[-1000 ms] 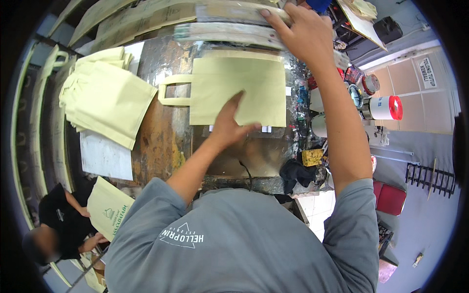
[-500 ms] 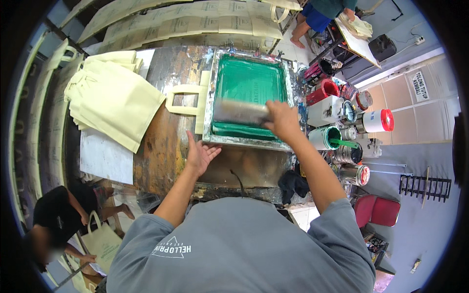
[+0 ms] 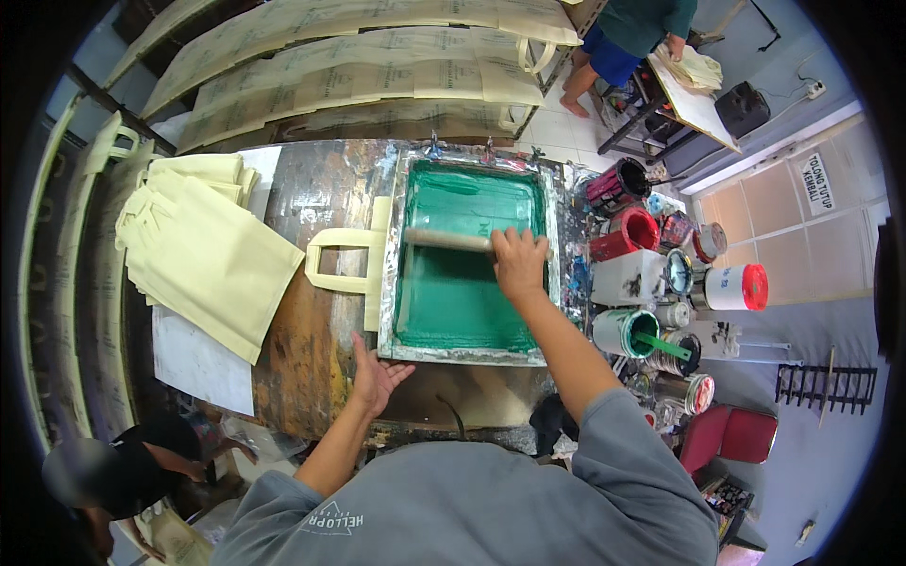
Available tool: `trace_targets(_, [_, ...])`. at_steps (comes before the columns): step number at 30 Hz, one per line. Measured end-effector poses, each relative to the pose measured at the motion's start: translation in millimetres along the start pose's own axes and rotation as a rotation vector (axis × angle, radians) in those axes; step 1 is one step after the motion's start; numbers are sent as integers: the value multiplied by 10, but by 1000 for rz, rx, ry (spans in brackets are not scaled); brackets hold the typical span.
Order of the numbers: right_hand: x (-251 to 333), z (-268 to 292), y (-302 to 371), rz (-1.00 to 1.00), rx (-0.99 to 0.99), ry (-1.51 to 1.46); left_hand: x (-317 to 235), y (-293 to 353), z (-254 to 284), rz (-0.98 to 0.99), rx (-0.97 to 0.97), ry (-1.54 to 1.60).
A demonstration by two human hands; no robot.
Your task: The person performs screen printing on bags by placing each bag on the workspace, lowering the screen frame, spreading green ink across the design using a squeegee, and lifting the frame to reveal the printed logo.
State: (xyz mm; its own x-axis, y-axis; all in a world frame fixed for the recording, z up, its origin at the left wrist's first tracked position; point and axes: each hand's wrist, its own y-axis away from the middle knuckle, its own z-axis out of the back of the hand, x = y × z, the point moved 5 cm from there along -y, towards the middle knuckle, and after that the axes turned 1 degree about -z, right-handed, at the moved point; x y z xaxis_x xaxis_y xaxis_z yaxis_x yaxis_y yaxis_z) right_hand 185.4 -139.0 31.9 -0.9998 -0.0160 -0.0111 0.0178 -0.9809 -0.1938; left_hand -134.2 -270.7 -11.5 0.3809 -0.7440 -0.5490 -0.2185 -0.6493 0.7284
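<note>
My right hand (image 3: 519, 264) is on the squeegee (image 3: 445, 241), fingers closed around the right end of its pale bar, back of the hand up. The bar lies crosswise over the green mesh (image 3: 462, 307), its left end near the left side of the frame (image 3: 462, 357). Frame sits on the right half of the table (image 3: 311, 363), its near side well in from the table's near edge. My left hand (image 3: 376, 379) is just outside the frame's near-left corner, palm turned up, thumb and fingers spread, holding nothing; whether the fingertips touch the frame I cannot tell. Under the frame, a cream bag (image 3: 376, 307): most of it hidden, only a strip and the handle loop showing, pointing at the table's left edge. Toward that left edge I note a stack of cream bags (image 3: 203, 255), slanted, partly over a white sheet (image 3: 203, 368). Ink containers crowd the table's right edge; one white pot (image 3: 613, 334) has green inside and a green spatula (image 3: 662, 345) leaning out. Dark cloth (image 3: 552, 424) at the near-right corner.
</note>
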Motion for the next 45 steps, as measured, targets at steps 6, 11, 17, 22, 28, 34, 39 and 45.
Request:
trace_targets(6, [-367, -206, -953, 37, 86, -49, 146, -115, 161, 136, -92, 75])
trace_targets(11, [-568, -117, -1305, -7, 71, -58, -573, 23, -285, 84, -92, -766])
trace_targets(17, [-477, -493, -1554, 21, -43, 24, -1950, -992, -1656, -1330, -2, -1284])
trace_targets(22, [-517, -378, -1434, 78, 11, -17, -2058, -1808, -2270, -1755, -231, -1589])
trace_targets(28, [-497, -271, -988, 126, 41, -20, -1739, -2023, -2101, -1472, -102, -1683])
trace_targets(34, [-417, -308, -810, 77, 55, -32, -1656, -1979, -2020, -1584, -123, -1758])
trace_targets(39, [-355, -214, -647, 100, 51, -48, -1513, -1875, -1886, -1522, -120, -1781])
trace_targets(45, [-189, -214, -273, 63, 156, -89, -1243, -1701, -1595, -1417, -105, -1743])
